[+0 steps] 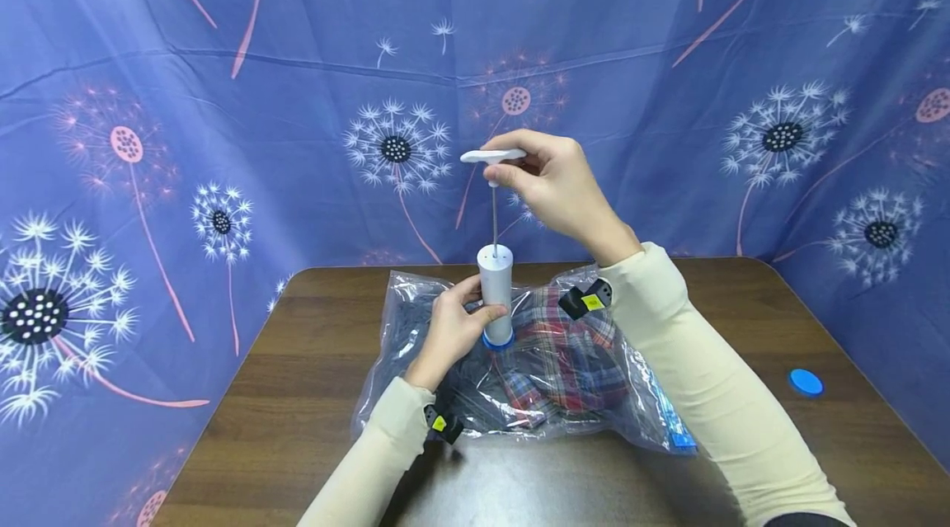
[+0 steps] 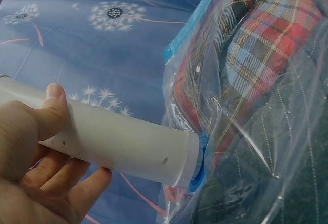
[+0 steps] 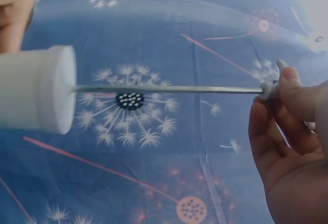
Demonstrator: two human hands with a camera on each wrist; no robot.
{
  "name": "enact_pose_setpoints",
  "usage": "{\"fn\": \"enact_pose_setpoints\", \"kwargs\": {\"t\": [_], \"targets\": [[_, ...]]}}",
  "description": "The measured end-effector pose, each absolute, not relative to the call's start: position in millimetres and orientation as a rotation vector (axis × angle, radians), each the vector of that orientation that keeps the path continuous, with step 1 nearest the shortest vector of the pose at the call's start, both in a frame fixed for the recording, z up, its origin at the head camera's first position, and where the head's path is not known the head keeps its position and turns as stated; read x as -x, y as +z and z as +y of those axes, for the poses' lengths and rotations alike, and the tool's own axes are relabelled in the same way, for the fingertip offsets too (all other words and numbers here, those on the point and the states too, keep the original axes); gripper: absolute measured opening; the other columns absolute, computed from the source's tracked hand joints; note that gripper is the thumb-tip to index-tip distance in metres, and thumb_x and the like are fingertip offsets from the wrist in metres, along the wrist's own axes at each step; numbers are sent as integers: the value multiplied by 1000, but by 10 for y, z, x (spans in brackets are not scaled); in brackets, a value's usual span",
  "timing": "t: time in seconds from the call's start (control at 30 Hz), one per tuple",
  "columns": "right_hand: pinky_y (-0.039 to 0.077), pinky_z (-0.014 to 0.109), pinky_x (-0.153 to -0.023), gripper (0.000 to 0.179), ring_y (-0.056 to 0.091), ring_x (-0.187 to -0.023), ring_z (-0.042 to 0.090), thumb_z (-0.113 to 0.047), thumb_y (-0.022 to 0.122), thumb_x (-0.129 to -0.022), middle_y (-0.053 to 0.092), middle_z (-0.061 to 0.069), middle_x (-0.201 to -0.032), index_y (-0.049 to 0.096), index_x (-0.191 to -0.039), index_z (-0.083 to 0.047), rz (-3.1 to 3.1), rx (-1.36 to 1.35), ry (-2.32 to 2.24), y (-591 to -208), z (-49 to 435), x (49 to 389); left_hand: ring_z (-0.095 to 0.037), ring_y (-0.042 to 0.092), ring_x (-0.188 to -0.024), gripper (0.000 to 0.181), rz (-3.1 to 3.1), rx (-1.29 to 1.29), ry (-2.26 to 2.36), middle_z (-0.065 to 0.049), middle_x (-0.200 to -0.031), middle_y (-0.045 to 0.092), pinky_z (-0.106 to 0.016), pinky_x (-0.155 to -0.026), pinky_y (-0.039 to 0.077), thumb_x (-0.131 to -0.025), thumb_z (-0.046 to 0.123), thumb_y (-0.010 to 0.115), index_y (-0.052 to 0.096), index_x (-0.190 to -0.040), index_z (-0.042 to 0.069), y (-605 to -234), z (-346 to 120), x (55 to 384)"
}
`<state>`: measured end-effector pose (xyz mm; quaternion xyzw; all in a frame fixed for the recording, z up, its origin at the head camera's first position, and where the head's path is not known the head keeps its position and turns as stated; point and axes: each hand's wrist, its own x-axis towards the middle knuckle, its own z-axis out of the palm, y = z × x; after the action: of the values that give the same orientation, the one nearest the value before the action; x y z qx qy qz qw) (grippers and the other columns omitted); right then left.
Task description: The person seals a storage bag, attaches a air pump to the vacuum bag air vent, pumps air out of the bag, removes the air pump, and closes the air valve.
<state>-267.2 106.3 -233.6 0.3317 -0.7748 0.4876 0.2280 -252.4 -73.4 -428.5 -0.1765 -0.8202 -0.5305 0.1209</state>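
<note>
A white hand pump stands upright, its lower end at a blue valve on a clear plastic storage bag. Around the pump's barrel, my left hand curls its fingers and thumb. Up above, my right hand grips the white T-shaped handle. The metal rod is drawn well out of the barrel's top. Inside the bag lie a red plaid garment and dark cloth with pale stripes.
A blue round cap lies on the brown wooden table at the right. Behind the table hangs a blue curtain with dandelion prints. The bag's blue edge strip lies under the right forearm.
</note>
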Motion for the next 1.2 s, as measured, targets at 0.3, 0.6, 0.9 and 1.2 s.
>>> {"fn": "enact_pose_setpoints", "kwargs": {"t": [0.3, 0.6, 0.9, 1.2], "targets": [[55, 23, -64, 18, 71, -74, 13, -12, 76, -94, 78, 7, -96, 77, -112, -8, -2287, -903, 1317, -2545, 1032, 2681, -33, 73, -108, 55, -2422, 497, -1545, -17, -121, 74, -53, -92, 60, -83, 19, 87, 68, -132, 6, -4281, -739, 2524], [62, 31, -72, 19, 75, -83, 19, -12, 76, -94, 77, 10, -101, 77, -112, -6, -2461, -881, 1322, -2965, 1049, 2729, -32, 73, -109, 54, -2433, 517, -1546, -16, -124, 73, -52, -91, 61, -85, 20, 86, 67, -133, 6, -4283, -749, 2540], [61, 32, -67, 18, 73, -77, 17, -13, 75, -95, 77, 9, -100, 77, -111, -6, -2524, -841, 1326, -3130, 1025, 2718, -29, 73, -108, 52, -2443, 517, -1536, -13, -124, 73, -47, -90, 62, -85, 21, 86, 67, -132, 7, -4303, -765, 2542], [60, 33, -68, 21, 70, -77, 17, -17, 73, -97, 76, 8, -103, 75, -117, -9, -2543, -857, 1307, -3162, 988, 2725, -32, 73, -107, 53, -2415, 512, -1566, -16, -123, 73, -54, -92, 60, -84, 21, 86, 68, -131, 5, -4322, -783, 2545]]}}
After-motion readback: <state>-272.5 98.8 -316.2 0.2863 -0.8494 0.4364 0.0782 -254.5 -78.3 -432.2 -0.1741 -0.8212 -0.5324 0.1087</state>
